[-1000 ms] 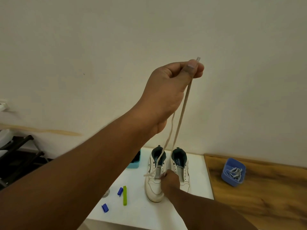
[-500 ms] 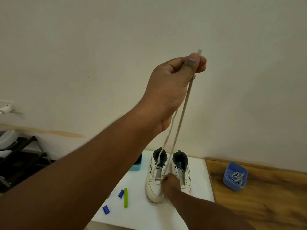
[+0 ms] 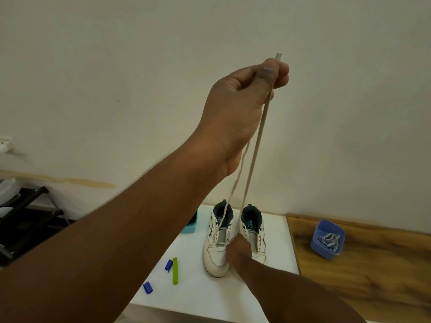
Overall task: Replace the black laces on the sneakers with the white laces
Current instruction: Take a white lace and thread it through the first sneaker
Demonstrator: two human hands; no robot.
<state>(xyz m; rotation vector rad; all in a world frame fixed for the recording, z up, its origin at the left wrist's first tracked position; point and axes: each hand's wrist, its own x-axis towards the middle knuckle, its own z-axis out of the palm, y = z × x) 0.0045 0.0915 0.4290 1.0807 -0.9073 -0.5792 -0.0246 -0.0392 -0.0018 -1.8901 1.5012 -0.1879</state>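
Pinching white lace [image 3: 256,145], left hand [image 3: 235,108].

Plain cream wall [image 3: 116,66], white table [image 3: 205,297], wooden surface [image 3: 373,276], dark rack [image 3: 25,220] at left

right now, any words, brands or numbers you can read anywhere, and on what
None can be read.
Right sneaker, insole: a printed mark, too small and blurred to read.
Right sneaker, tongue: a small dark label, too blurred to read.
Left sneaker, side: a dark logo mark, no legible letters.
White lace, blue tub, wall: no text seen.
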